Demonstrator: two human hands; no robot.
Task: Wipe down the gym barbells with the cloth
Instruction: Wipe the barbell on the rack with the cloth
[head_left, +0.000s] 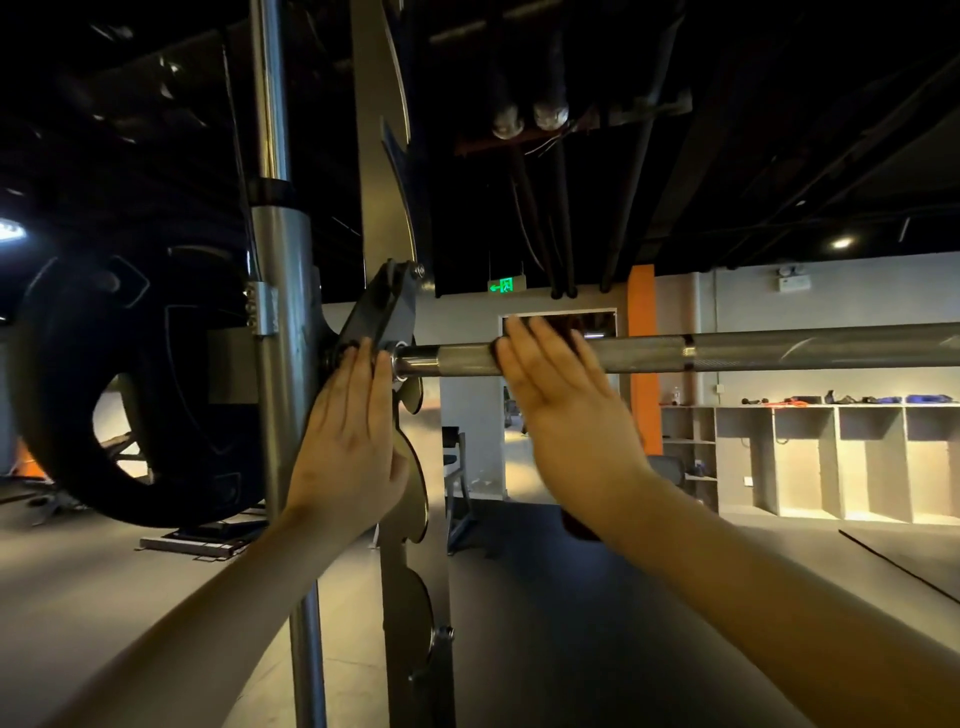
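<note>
steel barbell (779, 351) level left to right, right hand (561, 395) pressing cloth (571, 330) flat-fingered, left hand (353, 431) flat on hook (384, 312)

Barbell (753, 352) runs horiz. from rack upright (280, 249) out to R edge. Weight plate (130, 395) L of upright. L hand (348, 441) on hook (384, 312) at bar's L end; R hand (556, 400) just R of it, on cloth (575, 340) over bar. Doorway (558, 441) behind bar, shelves (831, 457) far R behind
</note>
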